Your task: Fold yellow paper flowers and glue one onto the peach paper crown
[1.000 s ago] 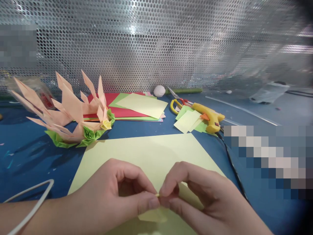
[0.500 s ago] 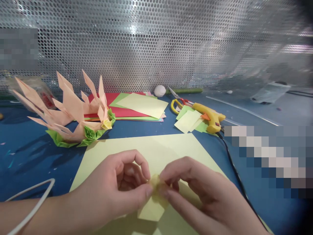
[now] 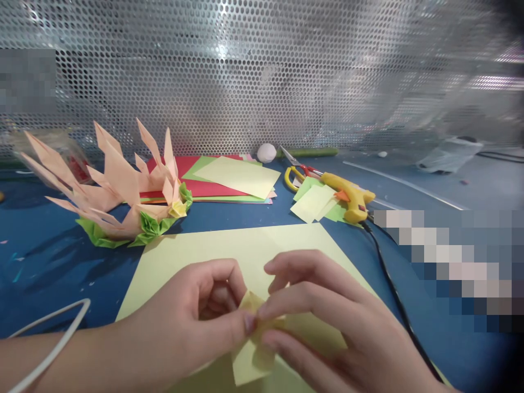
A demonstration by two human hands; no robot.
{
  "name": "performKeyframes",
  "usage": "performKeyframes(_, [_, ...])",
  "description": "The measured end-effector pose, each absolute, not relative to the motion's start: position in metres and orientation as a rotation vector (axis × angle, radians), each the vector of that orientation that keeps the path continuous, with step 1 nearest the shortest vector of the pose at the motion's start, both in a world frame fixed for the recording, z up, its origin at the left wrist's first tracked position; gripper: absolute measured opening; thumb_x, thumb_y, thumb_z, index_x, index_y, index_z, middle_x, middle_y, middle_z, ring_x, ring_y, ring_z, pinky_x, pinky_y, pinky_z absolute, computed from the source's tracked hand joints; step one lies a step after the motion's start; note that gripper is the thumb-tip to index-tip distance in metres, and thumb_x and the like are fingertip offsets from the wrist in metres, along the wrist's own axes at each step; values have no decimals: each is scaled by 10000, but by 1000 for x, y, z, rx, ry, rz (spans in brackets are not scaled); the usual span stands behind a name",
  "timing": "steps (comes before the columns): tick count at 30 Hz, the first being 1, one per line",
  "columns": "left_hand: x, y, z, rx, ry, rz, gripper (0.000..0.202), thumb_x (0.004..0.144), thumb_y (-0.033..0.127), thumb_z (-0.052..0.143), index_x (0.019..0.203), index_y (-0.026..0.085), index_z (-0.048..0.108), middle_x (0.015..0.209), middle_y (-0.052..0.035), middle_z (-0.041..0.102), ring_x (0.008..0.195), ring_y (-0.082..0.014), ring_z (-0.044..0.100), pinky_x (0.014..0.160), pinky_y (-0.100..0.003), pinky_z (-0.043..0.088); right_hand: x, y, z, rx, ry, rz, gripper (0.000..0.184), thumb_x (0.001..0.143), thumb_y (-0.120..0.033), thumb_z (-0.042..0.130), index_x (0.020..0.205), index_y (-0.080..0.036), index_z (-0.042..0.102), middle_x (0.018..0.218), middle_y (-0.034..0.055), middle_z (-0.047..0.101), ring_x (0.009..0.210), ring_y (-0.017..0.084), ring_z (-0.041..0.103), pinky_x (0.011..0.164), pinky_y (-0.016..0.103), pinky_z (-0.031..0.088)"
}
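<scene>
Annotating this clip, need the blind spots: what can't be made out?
All in the head view:
Small yellow paper: its middle, partly covered by the left hand and right hand.
Large yellow sheet: near edge, cut off by the picture's bottom.
Clear jar: partly hidden behind the peach paper model.
Beyond the perforated screen: too blurred to tell.
Area at far right: masked by pixel blocks.

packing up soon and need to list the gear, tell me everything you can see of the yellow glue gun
The glue gun has a yellow body, plastic-looking, with an orange trigger and a small dark reddish patch low on its handle. It lies on its side on the blue table, partly over green paper pieces, front end toward the scissors. A black cord runs from the handle. The right hand is apart from it. Whether it is switched on cannot be told.
</scene>
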State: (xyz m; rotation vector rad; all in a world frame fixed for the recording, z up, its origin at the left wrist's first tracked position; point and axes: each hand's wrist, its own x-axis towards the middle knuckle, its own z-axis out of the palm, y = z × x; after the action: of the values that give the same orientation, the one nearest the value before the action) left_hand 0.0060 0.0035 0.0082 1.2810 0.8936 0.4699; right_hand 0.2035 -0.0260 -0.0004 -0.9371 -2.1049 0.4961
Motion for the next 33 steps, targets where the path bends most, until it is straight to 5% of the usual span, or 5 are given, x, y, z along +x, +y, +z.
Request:
performKeyframes(3, [5, 3, 8, 1264, 901, 497, 296, 783, 310, 700, 695, 208, 436, 574, 97, 466, 538, -84, 370, 501, -191, 259, 204, -29, -2, -903, -2188, 437, 144, 753, -256, 783, 862, -251, 689, 1033, 66, 610, 1004, 181, 650, 806, 177, 563])
performKeyframes(16, [2, 8, 6, 1124, 907, 569, 151, 750, 164, 624, 842, 232, 526, 496, 119, 522, 463, -68, 402, 464, -151, 305, 209, -29, -10, -898, -2255, 307, 259, 842, -87, 638, 976, -306, 670, 1134, 61, 483, 1020, 137, 616, 654, 120, 564])
performKeyframes(26, [1, 5, 7, 1143, 951, 577, 166, 867, 219, 631, 1000, 260, 542, 547, 122, 621, 569, -71, 571, 576, -139, 414, 208, -24, -5, -972, -2166, 376, 155, 833, -135, 667, 895, -270, 713, 1001, 37, 552, 938, 113, 633, 798, 134, 527])
performKeyframes(33, [3, 1, 1, 1206, 832, 672, 158, 854, 145, 632, 711, 212, 628, 655, 76, 643, 648, -73, 594, 621, -144, 447, 204, -23, -6, -1140, -2022, 639, 81, 841, -193, 660, 774, -232, 685, 840, 4, 565, 764, 101, 631, 730, 147, 531])
